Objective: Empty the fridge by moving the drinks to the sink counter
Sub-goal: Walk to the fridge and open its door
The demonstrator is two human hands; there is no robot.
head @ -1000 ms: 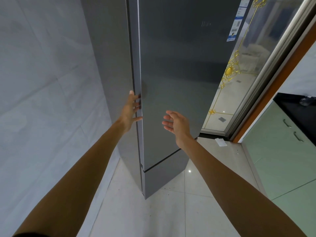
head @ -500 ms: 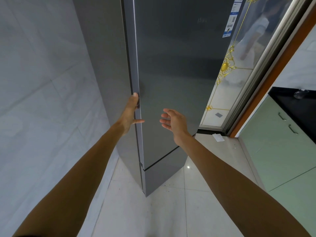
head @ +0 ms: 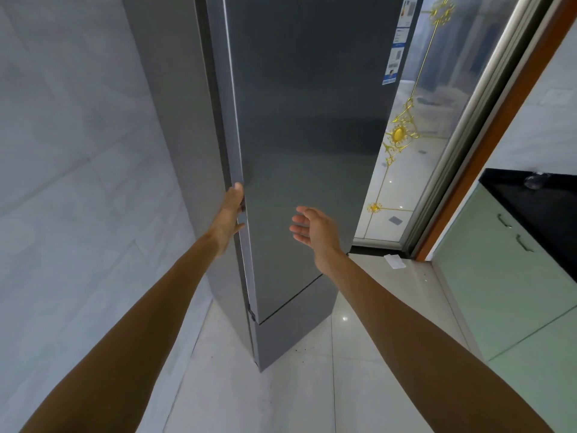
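Leftmost, a pale grey tiled wall (head: 68, 170) runs smooth and matte with faint seams. Next to it stands the fridge (head: 306, 126), tall, slab-sided and dark grey, its brushed metal face faintly sheened; the door is shut, and a thin dark seam low down splits the upper door from the lower one. The left hand (head: 229, 214) is clamped on the upper door's left edge, fingers hooked round it and hidden, thumb lying along the front. The right hand (head: 313, 230) hovers just before the door face, fingers spread and loose, grasping nothing. A blue-and-white label (head: 396, 48) sits at the fridge's upper right edge. Right of the fridge, a glass door (head: 415, 126) carries gold scrollwork inside a silver frame. Farthest right, pale green cabinets (head: 499, 282) support the black, glossy bench (head: 537, 201). Glossy white floor (head: 312, 385) tiles lie below.
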